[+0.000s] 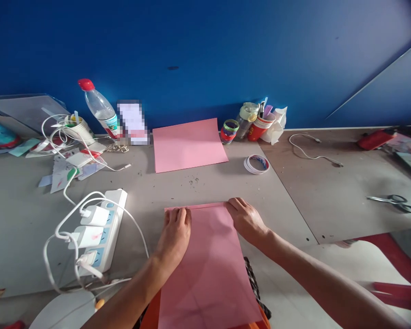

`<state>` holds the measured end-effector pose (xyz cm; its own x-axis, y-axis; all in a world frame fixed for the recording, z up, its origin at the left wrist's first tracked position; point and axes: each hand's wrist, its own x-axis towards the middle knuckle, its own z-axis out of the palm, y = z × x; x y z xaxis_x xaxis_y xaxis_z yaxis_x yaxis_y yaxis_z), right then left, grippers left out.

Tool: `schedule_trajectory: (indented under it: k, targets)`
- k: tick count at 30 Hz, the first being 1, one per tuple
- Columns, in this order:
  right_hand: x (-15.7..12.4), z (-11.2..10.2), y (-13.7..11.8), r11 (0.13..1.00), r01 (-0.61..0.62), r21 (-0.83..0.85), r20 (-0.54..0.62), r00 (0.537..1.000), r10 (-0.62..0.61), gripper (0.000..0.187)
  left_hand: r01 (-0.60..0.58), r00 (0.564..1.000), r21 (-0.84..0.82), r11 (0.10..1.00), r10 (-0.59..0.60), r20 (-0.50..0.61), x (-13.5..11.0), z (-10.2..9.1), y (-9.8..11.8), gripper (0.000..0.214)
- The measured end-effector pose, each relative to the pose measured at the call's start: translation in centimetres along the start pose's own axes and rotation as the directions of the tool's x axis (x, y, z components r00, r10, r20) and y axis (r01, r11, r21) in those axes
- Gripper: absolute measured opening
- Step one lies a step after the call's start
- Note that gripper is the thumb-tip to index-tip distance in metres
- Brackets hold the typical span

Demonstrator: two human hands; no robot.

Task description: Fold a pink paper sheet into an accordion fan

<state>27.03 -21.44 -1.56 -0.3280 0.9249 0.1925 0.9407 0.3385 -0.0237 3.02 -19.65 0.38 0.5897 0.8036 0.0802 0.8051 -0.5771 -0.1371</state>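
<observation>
A pink sheet of paper (210, 260) lies partly on the table and hangs over its front edge toward my lap. Along its far edge runs a narrow folded strip. My left hand (177, 226) grips the left end of that strip with bent fingers. At the right end, my right hand (245, 217) presses on the fold, its fingers closed together over the paper corner. Both thumbs are mostly hidden. Farther back, more pink paper (190, 146) lies flat near the blue wall.
To the left sits a white power strip (113, 228) with plugged chargers and looping cables. A roll of tape (256, 164) lies right of centre. Scissors (393, 201) rest on the right table. A bottle (101, 107), a jar (246, 119) and a red paper cup (260, 127) stand along the wall.
</observation>
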Motion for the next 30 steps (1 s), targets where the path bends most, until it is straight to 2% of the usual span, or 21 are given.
schedule_trajectory:
  k: [6, 13, 23, 30]
  targets:
    - [-0.2, -0.1, -0.1, 1.000, -0.007, -0.003, 0.018, 1.000, 0.007, 0.033, -0.001, 0.999, 0.002, 1.000, 0.001, 0.033, 0.4, -0.1, 0.4, 0.050]
    - [-0.3, 0.1, 0.0, 0.999, 0.013, -0.029, 0.012, 1.000, -0.013, 0.034, 0.040, 0.999, -0.065, 0.997, -0.038, 0.039, 1.0, -0.8, 0.8, 0.040]
    - [-0.2, -0.2, -0.1, 1.000, 0.004, -0.006, 0.041, 0.999, -0.003, 0.029, 0.035, 0.996, -0.029, 0.999, -0.033, 0.077, 1.4, -1.2, 1.3, 0.053]
    - [0.0, -0.9, -0.2, 1.000, -0.018, 0.019, 0.122, 0.992, 0.016, 0.022, 0.035, 0.994, -0.004, 0.999, -0.034, 0.100, 1.6, -1.3, 1.5, 0.059]
